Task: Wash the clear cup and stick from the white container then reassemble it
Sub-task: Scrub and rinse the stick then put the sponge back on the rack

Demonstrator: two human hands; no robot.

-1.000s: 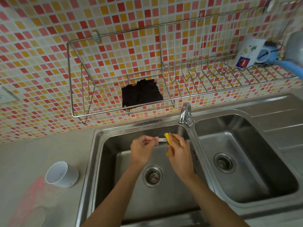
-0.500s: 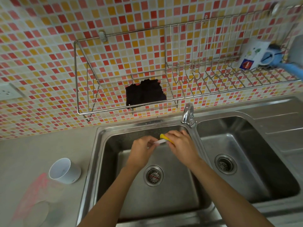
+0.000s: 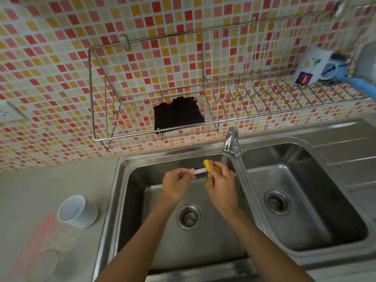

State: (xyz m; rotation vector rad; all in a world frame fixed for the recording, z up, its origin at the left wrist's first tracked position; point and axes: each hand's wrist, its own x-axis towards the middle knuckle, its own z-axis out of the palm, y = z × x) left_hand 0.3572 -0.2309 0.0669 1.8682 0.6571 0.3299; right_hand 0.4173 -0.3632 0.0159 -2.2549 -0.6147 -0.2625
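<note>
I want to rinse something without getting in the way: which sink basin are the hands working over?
The left basin, left of the tap; both hands scrub the stick there. The right basin holds nothing.

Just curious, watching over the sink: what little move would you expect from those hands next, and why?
Probably slide the yellow sponge along the stick. The left hand pinches one end, the right hand wraps the sponge around the other, above the left sink basin.

At centre frame we see a double sink set in the table, the tap between its basins. A cup lies on the table at lower left. A wire rack hangs across the upper frame, a cloth in it.
</note>
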